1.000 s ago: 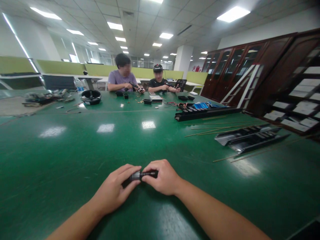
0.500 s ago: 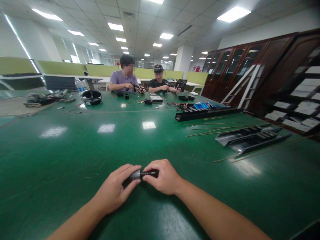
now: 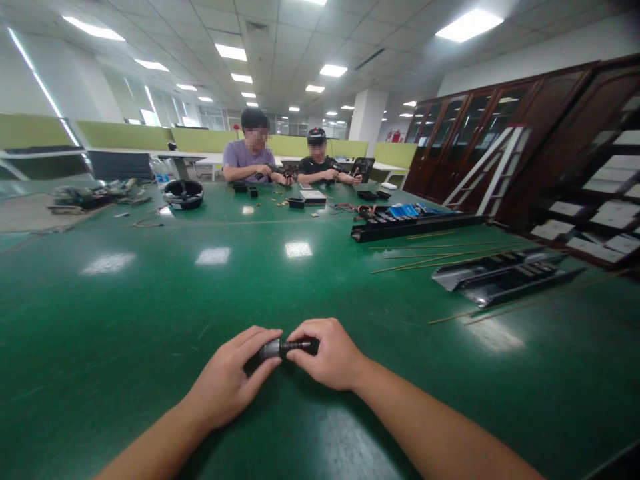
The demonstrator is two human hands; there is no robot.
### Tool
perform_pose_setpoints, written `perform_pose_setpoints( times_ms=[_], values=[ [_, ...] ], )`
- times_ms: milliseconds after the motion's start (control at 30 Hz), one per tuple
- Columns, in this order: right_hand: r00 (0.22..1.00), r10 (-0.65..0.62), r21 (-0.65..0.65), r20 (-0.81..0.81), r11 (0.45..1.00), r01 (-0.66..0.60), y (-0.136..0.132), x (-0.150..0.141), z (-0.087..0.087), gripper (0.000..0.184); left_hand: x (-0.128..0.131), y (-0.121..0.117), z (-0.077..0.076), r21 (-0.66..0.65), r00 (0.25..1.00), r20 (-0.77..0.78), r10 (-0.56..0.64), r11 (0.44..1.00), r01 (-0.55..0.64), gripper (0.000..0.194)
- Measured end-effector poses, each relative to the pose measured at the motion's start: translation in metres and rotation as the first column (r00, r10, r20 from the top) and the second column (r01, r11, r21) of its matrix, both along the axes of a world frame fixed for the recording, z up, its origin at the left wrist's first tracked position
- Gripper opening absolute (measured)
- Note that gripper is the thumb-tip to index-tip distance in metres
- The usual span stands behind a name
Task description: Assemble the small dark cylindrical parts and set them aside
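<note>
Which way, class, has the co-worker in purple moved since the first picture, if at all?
Yes: judged against the grey chair, the co-worker in purple has shifted slightly toward the picture's right, away from it.

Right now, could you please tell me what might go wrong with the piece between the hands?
The left hand grips a round silver-and-black cylinder, which might roll across the shiny green table if let go. The fingers of the right hand sit close around the slim, ridged shaft, so a slip could perhaps pinch skin or knock the shaft askew. The left hand also covers the cylinder's other end, so a fault there might go unnoticed.
</note>
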State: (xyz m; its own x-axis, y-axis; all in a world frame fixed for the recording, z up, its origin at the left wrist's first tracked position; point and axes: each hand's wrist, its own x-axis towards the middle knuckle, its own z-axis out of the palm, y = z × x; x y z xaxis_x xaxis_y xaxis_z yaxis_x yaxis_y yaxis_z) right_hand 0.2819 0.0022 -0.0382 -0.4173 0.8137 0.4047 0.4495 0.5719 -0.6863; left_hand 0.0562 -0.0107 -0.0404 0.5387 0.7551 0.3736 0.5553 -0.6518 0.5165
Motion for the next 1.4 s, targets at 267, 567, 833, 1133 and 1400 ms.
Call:
perform_pose_setpoints(
  times_ms=[267,567,833,1133,1400],
  values=[
    [1.0,-0.004,-0.018,-0.012,1.0,0.004,0.0005,-0.0013,0.0018,0.011,-0.0005,0.0015,-0.0009,0.005,1.0,0.006,-0.001,1.0,0.001,0.035],
    [1.0,-0.02,-0.018,-0.003,1.0,0.02,0.0003,-0.001,-0.001,0.01,-0.0013,0.0022,-0.0022,-0.003,1.0,0.0,0.007,1.0,-0.007,0.035],
    [1.0,-0.025,-0.005,0.019,1.0,0.025,0.001,0.0,-0.0021,0.01,-0.0022,0.0021,-0.004,-0.013,1.0,0.003,0.014,1.0,-0.014,0.035],
    [0.999,-0.028,0.0,0.027,1.0,0.029,0.0026,0.0017,-0.0005,0.009,-0.0014,0.0017,-0.0006,0.018,0.999,0.016,0.036,0.999,-0.037,0.033],
    [0.999,-0.037,-0.004,0.033,0.999,0.037,0.0058,0.0008,-0.0024,0.01,-0.0021,0.0047,-0.0019,0.023,0.998,0.04,0.051,0.998,-0.052,0.032]
  ],
)
